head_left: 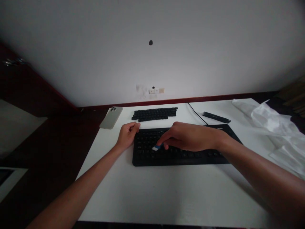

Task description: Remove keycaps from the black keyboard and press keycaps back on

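Observation:
A black keyboard [152, 161] lies on the white table [133, 194], with many of its keycaps off. At its upper left corner, my left hand [127, 135] is closed, fingers curled against the keyboard's edge. Over the key area, my right hand [188, 136] pinches a small blue brush [157, 147]. Its white tip points down and left onto the keys. The palm and wrist of my right hand cover much of the keyboard's middle and right. Behind the keyboard, loose black keycaps [154, 113] are lined up in rows.
A phone [111, 117] lies face down at the table's left edge. A thin black bar-shaped bundle [216, 117] sits back right, near the keyboard cable [197, 114]. Crumpled white plastic sheeting [271, 117] covers the right side. Wall sockets [156, 91] are beyond the table.

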`<state>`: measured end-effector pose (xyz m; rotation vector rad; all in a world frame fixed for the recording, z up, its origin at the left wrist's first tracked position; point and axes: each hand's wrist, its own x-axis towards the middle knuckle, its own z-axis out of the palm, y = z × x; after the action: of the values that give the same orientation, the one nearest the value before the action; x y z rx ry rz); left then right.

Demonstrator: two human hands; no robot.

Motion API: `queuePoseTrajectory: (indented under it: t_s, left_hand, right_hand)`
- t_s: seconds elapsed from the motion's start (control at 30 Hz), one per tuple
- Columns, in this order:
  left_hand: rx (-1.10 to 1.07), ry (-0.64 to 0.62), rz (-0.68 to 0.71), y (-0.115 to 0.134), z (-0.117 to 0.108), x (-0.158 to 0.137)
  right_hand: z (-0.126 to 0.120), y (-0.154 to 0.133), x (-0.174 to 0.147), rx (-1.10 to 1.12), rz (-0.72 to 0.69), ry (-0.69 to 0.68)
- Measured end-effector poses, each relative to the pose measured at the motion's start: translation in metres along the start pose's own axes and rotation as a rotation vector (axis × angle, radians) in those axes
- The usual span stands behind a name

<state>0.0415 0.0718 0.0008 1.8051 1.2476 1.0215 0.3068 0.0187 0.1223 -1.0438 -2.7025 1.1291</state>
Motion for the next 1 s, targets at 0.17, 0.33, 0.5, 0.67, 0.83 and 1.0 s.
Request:
queuePoseTrajectory:
  t_s: [0.17,0.33,0.5,0.67,0.83,1.0]
  left_hand:
    - [-0.006,-0.015,-0.003,0.000,0.000,0.000]
    - [-0.008,-0.017,0.008,0.002,-0.001,-0.001]
    - [0.000,-0.007,0.008,0.001,-0.001,0.000]
    - [0.001,0.009,0.010,0.000,-0.001,0.001]
    - [0.004,0.119,0.048,-0.003,-0.010,0.004]
    - [0.096,0.220,0.085,-0.012,-0.037,0.016]
  right_hand:
    - [0.005,0.000,0.004,-0.050,0.039,0.010]
    - [0.009,0.003,0.008,-0.036,0.009,0.051]
    - [0.013,0.005,0.012,-0.003,-0.034,0.080]
    - [0.019,0.006,0.015,0.028,-0.048,0.032]
    - [0.010,0.002,0.006,-0.088,-0.054,0.135]
    - [-0.015,0.007,-0.019,-0.368,0.063,0.351]
